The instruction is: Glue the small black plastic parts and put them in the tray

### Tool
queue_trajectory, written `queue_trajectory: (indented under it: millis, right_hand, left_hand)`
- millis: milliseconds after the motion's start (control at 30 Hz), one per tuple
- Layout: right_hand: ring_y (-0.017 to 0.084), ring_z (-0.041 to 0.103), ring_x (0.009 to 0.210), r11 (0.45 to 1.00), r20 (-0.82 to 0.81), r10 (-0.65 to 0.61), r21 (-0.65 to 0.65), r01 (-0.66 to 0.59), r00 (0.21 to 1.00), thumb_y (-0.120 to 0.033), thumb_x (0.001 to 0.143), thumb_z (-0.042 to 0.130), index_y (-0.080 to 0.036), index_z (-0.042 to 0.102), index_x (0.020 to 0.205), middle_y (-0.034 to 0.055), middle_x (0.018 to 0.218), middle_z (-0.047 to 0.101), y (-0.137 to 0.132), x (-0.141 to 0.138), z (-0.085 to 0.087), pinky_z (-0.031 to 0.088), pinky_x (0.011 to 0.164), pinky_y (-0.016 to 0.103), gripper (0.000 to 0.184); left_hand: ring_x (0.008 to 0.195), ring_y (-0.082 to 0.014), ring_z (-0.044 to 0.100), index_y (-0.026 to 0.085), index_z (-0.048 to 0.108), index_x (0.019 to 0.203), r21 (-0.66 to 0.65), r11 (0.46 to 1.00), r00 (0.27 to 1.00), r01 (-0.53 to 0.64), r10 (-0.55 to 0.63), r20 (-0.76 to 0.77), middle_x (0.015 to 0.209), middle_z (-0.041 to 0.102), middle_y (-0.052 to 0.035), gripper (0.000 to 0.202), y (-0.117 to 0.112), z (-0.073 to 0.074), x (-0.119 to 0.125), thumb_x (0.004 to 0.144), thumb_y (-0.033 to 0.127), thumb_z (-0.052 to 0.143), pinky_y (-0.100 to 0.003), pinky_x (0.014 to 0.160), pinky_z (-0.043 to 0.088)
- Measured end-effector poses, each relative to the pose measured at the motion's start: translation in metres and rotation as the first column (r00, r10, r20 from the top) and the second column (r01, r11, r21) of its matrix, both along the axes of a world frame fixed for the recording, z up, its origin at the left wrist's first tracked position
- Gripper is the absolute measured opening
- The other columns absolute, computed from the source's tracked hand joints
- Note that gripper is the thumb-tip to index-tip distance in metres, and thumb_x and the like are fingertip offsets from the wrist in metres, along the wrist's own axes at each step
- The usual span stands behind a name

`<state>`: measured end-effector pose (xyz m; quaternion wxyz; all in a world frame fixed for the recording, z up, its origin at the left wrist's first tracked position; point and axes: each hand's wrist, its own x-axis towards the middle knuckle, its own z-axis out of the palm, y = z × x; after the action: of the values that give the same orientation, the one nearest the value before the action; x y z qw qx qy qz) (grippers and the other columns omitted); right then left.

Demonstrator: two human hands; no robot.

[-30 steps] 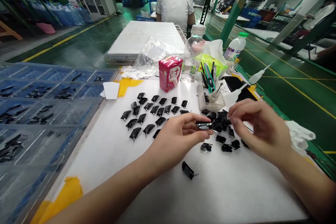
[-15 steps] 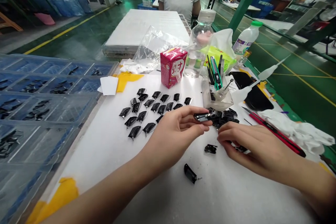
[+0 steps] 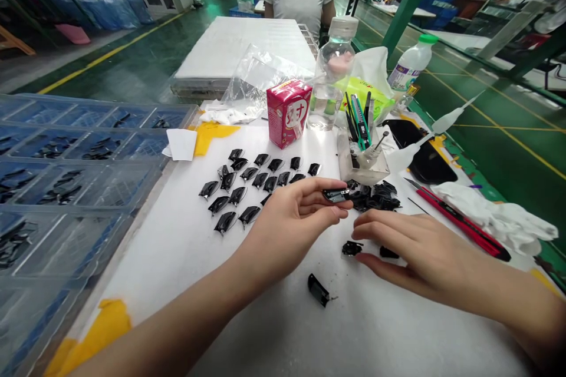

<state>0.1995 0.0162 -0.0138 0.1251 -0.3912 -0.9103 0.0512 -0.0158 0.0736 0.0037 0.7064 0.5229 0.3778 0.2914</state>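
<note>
Black and glossy is the small part [image 3: 336,195] which the left hand [image 3: 283,224] grasps, pinched between its fingers and the thumb, with a silvery face turned up. This grip is above the white table surface [image 3: 265,330]. Just to the right of it and lower, the right hand [image 3: 411,241] has its thumb and fingers spread apart, with nothing grasped that I can see. A small black piece [image 3: 352,248] lies at these fingertips; I cannot tell if they touch it. Another dark piece [image 3: 389,253] is partly covered by the same hand.

Just beyond the grip, to the right, a heap of black pieces [image 3: 375,197] lies before a small box [image 3: 365,175], in which cutters and other tools stand. Nearer to the person than the grip, one single black part [image 3: 318,290] lies alone. To the left of the grip, many black parts with clear film [image 3: 237,195] are spread in loose rows. Farther beyond, a red carton [image 3: 289,113] stands upright beside a clear bottle [image 3: 325,107]. Well to the right are a red knife [image 3: 464,224] and a white cloth [image 3: 504,215]. Far left, a compartment tray [image 3: 92,241] holds more black pieces.
</note>
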Motion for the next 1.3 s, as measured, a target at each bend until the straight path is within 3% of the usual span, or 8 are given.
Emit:
queue_trajectory:
  millis: [300, 900, 1300]
  right_hand:
    - [0.019, 0.067, 0.081, 0.998, 0.033, 0.020, -0.053, -0.018, 0.999, -0.024, 0.096, 0.047, -0.018, 0.048, 0.113, 0.0049, 0.098, 0.066, -0.002, -0.004, -0.011, 0.052, 0.057, 0.032, 0.018]
    - [0.019, 0.066, 0.082, 0.989, 0.026, -0.016, -0.149, 0.020, 1.000, -0.023, 0.096, 0.047, -0.020, 0.047, 0.115, 0.0023, 0.096, 0.065, -0.003, -0.005, -0.007, 0.053, 0.061, 0.033, 0.019]
    - [0.016, 0.064, 0.076, 0.994, 0.011, -0.001, -0.111, 0.002, 1.000, -0.017, 0.095, 0.043, -0.018, 0.048, 0.110, 0.0034, 0.090, 0.064, 0.000, -0.008, 0.000, 0.050, 0.057, 0.029, 0.016]
  left_hand:
    - [0.102, -0.0157, 0.071, 0.016, 0.066, 0.111, -0.013, 1.000, 1.000, -0.005, 0.005, 0.010, 0.094, 0.076, -0.0011, 0.027, 0.000, 0.000, 0.000, 0.084, 0.013, 0.070, -0.020, 0.088, 0.055]
    - [0.103, -0.0127, 0.070, 0.018, 0.066, 0.112, -0.001, 1.000, 1.000, 0.006, -0.006, 0.013, 0.096, 0.076, -0.0002, 0.026, 0.000, -0.002, -0.001, 0.086, 0.014, 0.068, -0.016, 0.088, 0.054]
    - [0.101, -0.0136, 0.071, 0.016, 0.066, 0.112, 0.002, 1.000, 1.000, 0.013, -0.013, 0.013, 0.095, 0.076, -0.0014, 0.027, 0.001, -0.001, 0.000, 0.085, 0.014, 0.068, -0.018, 0.087, 0.054]
